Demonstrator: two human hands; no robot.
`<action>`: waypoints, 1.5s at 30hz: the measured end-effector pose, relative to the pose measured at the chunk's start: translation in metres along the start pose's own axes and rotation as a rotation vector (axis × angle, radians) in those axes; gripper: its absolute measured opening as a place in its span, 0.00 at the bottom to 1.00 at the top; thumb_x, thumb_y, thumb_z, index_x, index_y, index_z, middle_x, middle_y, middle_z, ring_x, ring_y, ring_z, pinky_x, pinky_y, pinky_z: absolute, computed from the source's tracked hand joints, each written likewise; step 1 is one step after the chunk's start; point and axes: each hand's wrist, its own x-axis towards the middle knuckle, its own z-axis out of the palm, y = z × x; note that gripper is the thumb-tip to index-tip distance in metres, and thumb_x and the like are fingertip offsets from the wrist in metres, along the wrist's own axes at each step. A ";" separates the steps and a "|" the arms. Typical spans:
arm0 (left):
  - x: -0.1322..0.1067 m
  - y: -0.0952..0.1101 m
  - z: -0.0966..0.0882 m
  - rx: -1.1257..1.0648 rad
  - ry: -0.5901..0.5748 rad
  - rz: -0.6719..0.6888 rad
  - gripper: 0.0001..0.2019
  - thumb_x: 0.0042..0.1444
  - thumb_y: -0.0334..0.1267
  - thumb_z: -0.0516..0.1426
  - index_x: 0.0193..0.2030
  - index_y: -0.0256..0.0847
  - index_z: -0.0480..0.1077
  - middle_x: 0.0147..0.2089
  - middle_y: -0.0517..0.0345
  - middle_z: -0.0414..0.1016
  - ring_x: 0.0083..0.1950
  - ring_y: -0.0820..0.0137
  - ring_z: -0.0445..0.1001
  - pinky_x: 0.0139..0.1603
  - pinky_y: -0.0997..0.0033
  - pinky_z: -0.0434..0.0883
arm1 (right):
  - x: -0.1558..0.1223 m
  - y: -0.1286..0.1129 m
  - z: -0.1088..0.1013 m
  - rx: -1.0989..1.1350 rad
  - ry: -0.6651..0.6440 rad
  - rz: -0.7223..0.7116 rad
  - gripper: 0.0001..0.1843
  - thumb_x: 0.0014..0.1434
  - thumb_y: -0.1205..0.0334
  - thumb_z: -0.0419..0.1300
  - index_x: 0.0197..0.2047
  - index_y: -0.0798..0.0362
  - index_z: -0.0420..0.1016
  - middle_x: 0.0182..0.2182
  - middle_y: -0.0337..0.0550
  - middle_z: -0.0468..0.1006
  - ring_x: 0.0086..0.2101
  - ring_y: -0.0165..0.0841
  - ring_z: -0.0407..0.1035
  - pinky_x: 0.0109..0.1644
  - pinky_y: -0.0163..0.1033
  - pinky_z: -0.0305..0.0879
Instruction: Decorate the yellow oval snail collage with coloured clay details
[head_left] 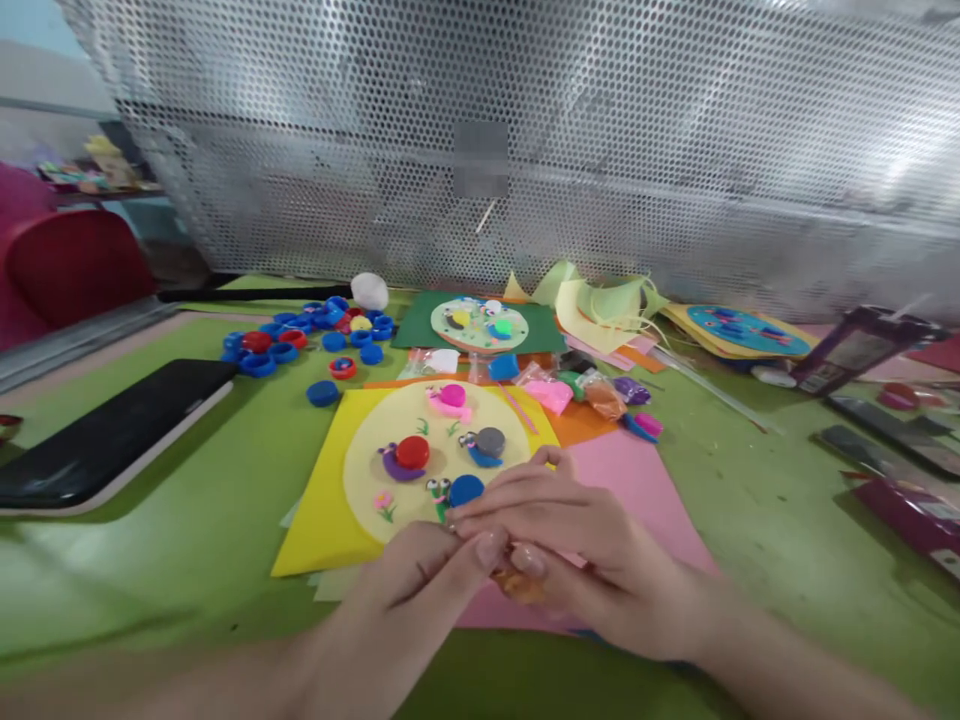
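Note:
My left hand [427, 575] and my right hand [577, 545] are together over the near edge of the paper. Their thumb tips meet, with fingers closed. A small orange-brown lump [519, 586], perhaps clay in a clear wrapper, shows under the right thumb; what the left fingers pinch is hidden. Just beyond lies a cream paper circle [367, 450] on a yellow sheet [315, 530]. It carries several clay snails with bottle-cap shells: a red cap [412, 452], a grey cap [491, 441], a pink cap [452, 396] and a blue cap [466, 490], partly covered by my right fingers.
Loose blue bottle caps [322, 393] are heaped at back left near a black phone [112, 430]. Bagged clay [602, 396] lies behind the yellow sheet, and pink paper [630, 480] to its right. A perforated metal panel [480, 100] stands behind the green table [750, 520].

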 end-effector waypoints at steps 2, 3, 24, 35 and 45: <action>-0.002 -0.004 -0.001 0.018 0.017 -0.022 0.19 0.54 0.51 0.50 0.22 0.41 0.70 0.23 0.62 0.71 0.27 0.72 0.68 0.26 0.78 0.67 | 0.000 -0.001 0.001 0.019 0.034 0.007 0.11 0.57 0.71 0.54 0.44 0.57 0.71 0.42 0.48 0.76 0.44 0.30 0.68 0.49 0.37 0.65; -0.002 -0.005 -0.001 0.010 0.013 -0.026 0.19 0.54 0.51 0.50 0.23 0.41 0.71 0.24 0.62 0.72 0.28 0.71 0.69 0.27 0.77 0.68 | 0.001 -0.001 0.002 0.023 0.049 0.014 0.12 0.56 0.71 0.55 0.44 0.57 0.72 0.41 0.48 0.77 0.43 0.30 0.69 0.48 0.36 0.66; 0.003 0.002 0.006 0.101 0.029 0.009 0.20 0.57 0.48 0.46 0.24 0.42 0.71 0.23 0.61 0.71 0.29 0.69 0.71 0.29 0.75 0.69 | -0.003 0.008 0.014 0.272 0.225 0.305 0.15 0.62 0.65 0.48 0.39 0.48 0.77 0.36 0.39 0.79 0.40 0.30 0.71 0.46 0.38 0.66; 0.002 0.000 0.006 -0.011 -0.071 -0.019 0.19 0.57 0.48 0.48 0.27 0.43 0.75 0.25 0.60 0.75 0.33 0.66 0.74 0.35 0.72 0.71 | -0.002 0.011 0.013 0.486 0.338 0.524 0.20 0.60 0.52 0.50 0.23 0.48 0.76 0.22 0.39 0.77 0.27 0.30 0.72 0.38 0.39 0.69; 0.013 0.001 -0.005 -0.362 -0.160 0.106 0.11 0.40 0.34 0.66 0.30 0.39 0.69 0.33 0.59 0.75 0.38 0.69 0.73 0.42 0.72 0.69 | 0.000 0.025 -0.007 0.400 0.453 0.511 0.20 0.56 0.67 0.54 0.53 0.46 0.62 0.39 0.39 0.77 0.28 0.26 0.70 0.36 0.38 0.69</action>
